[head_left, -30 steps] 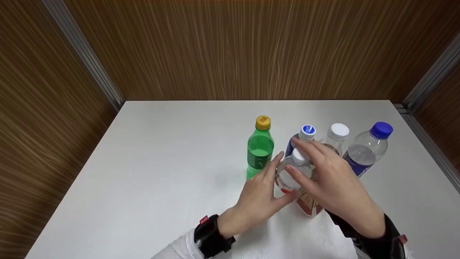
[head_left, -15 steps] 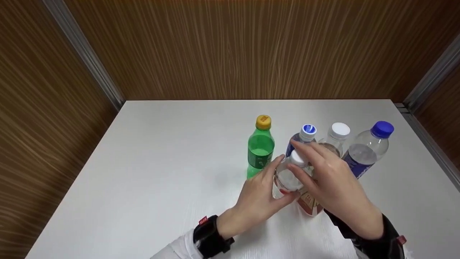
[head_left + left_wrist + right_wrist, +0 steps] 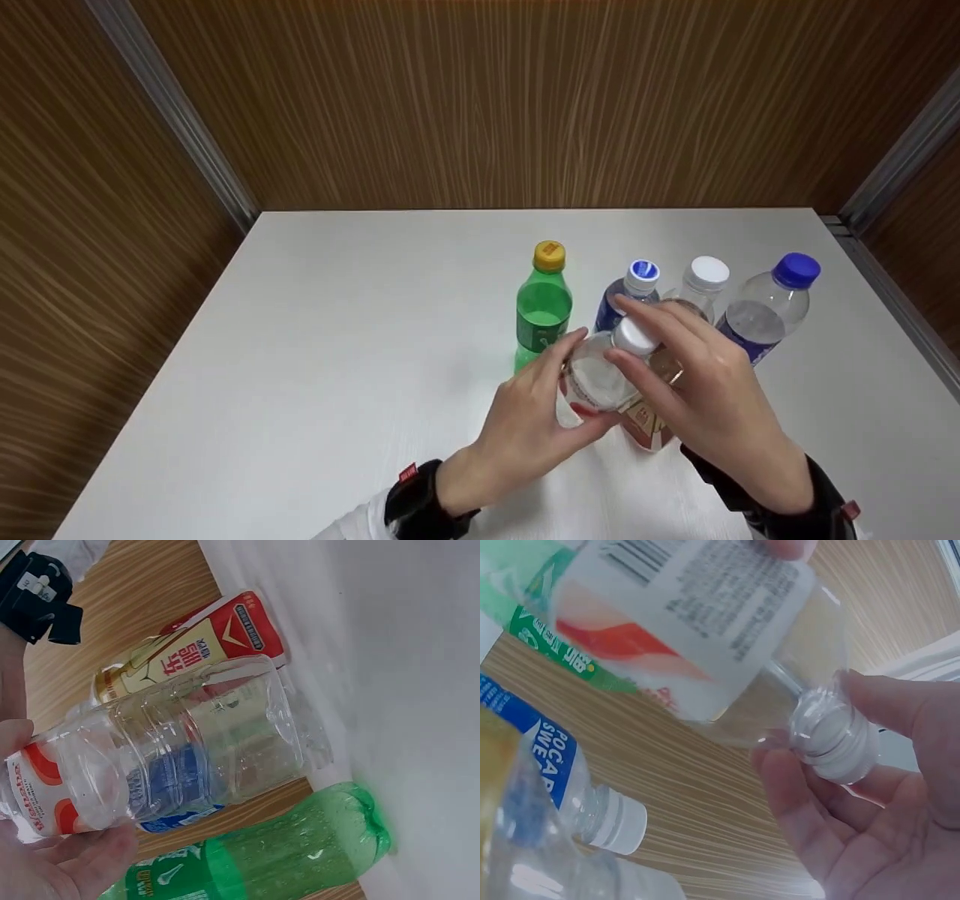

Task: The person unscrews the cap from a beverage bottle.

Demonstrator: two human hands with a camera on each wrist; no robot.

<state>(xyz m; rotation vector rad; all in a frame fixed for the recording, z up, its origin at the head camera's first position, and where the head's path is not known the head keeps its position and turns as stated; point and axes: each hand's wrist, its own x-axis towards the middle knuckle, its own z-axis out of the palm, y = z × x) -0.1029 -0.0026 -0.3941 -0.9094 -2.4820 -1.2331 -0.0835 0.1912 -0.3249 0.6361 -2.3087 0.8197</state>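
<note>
A clear plastic bottle (image 3: 600,375) with a white and red label tilts between my two hands in the head view, its white cap (image 3: 634,337) leaning right. My left hand (image 3: 517,431) grips the bottle's body, thumb on the near side and fingers on the far side. The fingers and thumb of my right hand (image 3: 712,405) pinch the cap; the right wrist view shows them around the cap and neck. The left wrist view shows the ribbed lower part of the bottle (image 3: 165,750), its base close over the white table.
A green bottle (image 3: 544,304) with a yellow cap stands just left of the hands. Behind them are a small blue-labelled bottle (image 3: 641,279), a white-capped bottle (image 3: 706,275) with a red and gold label, and a blue-capped bottle (image 3: 765,311). A wood-patterned panel (image 3: 480,105) closes the back.
The held bottle tilts more, its body shifted slightly left and its cap right. My left hand has moved a little left and my right hand a little right. The standing bottles stay put.
</note>
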